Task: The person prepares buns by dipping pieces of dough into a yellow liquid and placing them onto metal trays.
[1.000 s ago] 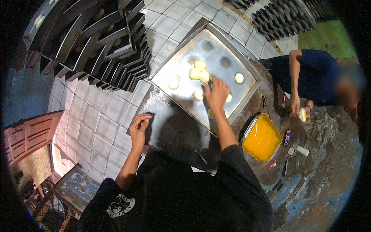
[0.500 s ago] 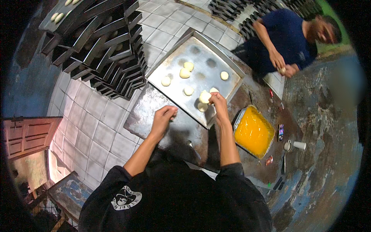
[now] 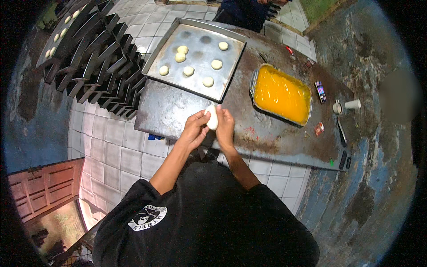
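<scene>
My left hand [image 3: 195, 129] and my right hand [image 3: 225, 126] are closed on one pale dough piece [image 3: 212, 117], stretched longish between their fingers. They hold it above the table's near edge, just in front of my body. Beyond them lies a square metal baking tray [image 3: 153, 66] with several round dough balls, among them one dough ball [image 3: 207, 81] close to the near right corner. Two of the balls touch each other. To the right of the tray stands a rectangular pan [image 3: 252, 84] filled with a glossy orange-yellow filling [image 3: 284, 95].
Stacked dark metal trays [image 3: 95, 62] rise at the left, with dough pieces on top. On the table's right lie a phone-like item [image 3: 320, 92], a metal cup [image 3: 337, 107], a white cup [image 3: 352, 104] and a knife [image 3: 342, 131]. A co-worker [image 3: 247, 13] stands at the far side.
My right hand has lifted a dough piece off the tray and drawn it back toward me. My left hand has joined it on the dough. The view has shifted.
</scene>
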Available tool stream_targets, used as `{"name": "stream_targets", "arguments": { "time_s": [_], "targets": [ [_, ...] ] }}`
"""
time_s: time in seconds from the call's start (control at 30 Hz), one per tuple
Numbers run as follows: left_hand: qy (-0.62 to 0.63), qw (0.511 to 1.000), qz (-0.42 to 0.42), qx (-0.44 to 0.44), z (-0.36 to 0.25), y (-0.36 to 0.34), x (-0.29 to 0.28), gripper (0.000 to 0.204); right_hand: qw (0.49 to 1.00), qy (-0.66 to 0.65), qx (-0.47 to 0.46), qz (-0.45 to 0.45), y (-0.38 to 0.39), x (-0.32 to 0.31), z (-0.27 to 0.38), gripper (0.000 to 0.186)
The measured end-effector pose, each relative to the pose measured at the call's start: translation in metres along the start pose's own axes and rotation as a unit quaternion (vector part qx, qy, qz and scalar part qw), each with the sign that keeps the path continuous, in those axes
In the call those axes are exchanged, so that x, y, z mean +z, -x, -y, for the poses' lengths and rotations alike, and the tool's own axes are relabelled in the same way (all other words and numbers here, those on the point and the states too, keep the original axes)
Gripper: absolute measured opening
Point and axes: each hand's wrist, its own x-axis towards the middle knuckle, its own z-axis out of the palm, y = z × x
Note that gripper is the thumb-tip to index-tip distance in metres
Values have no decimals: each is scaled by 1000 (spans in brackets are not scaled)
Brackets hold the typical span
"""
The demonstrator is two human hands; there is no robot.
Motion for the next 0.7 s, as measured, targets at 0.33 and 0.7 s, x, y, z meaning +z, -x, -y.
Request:
{"name": "stream_targets", "arguments": {
  "time_s": [0.33,0.7],
  "targets": [
    [275,960,-17,45,24,72,-92,69,836,525,-139,80,12,-51,-108,32],
    [217,971,-73,68,20,20,-79,30,881,466,13,85,-13,-108,-36,13]
  ]
}}
